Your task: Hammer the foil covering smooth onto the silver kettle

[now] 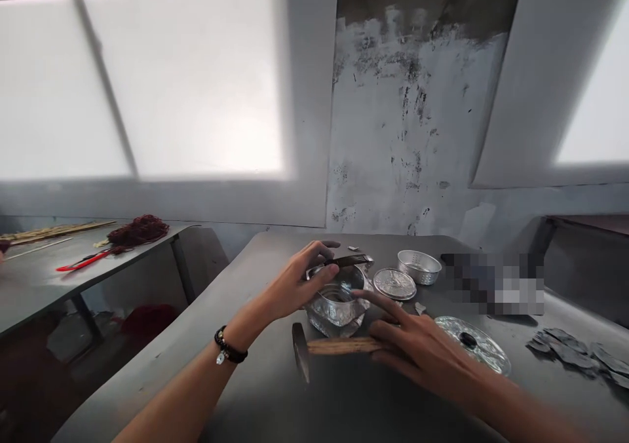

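A small shiny metal pot (334,308) with a hammered-looking, dented surface stands in front of me, its mouth facing up. At its far left rim, my left hand (307,272) is closed, thumb and fingers around a dark narrow strip (348,260) that lies across the mouth. Whether the strip is fixed to the pot I cannot tell. My right hand (407,338) grips the wooden handle of a hammer (339,346) low over the table, its dark head pointing left. The right index finger is stretched out to the pot's near right rim.
Right of the pot lie a round patterned metal disc (394,284), a perforated metal bowl (419,267) and a lid with a black knob (474,343). Grey scraps (574,351) are at far right. Red-handled scissors (83,261) and dark red yarn (137,232) lie on the left table (39,289).
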`<state>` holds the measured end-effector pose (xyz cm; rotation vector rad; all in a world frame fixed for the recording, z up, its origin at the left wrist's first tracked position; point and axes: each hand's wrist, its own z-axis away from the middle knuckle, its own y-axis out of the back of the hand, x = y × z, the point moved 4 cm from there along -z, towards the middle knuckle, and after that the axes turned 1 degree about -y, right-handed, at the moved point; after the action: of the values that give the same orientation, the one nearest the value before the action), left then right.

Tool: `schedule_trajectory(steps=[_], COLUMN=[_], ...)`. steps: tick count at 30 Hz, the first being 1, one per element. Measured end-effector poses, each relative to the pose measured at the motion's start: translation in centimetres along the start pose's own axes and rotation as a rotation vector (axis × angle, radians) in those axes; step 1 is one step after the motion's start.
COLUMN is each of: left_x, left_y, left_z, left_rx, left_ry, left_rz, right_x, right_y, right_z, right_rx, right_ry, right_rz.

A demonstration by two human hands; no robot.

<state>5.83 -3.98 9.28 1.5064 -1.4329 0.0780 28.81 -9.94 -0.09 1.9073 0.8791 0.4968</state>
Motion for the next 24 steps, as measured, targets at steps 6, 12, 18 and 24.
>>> schedule_trajectory(steps=[6, 12, 18, 24], left_x=[0.1, -0.2, -2.7, -6.6], left_y=[-0.1, -0.3, 0.0, 0.1], left_z=[0.7, 0.1, -2.2, -3.1], left_rx=[-0.015, -0.002, 0.101, 0.052], left_ry=[-0.026, 0.106, 0.240, 0.529], left_rz=[-0.029, 0.039, 0.162, 0.302], right_x=[-0.6, -1.3, -1.8, -1.7], right_y=[-2.1, -2.0, -0.8, -0.8], right_z=[0.8, 0.5, -0.3, -0.4], right_rx=[-0.023, -0.029, 0.000, -0.033], right_ry=[-0.028, -0.008, 0.029, 0.011], right_rz=[0.102, 0.180, 0.141, 0.164])
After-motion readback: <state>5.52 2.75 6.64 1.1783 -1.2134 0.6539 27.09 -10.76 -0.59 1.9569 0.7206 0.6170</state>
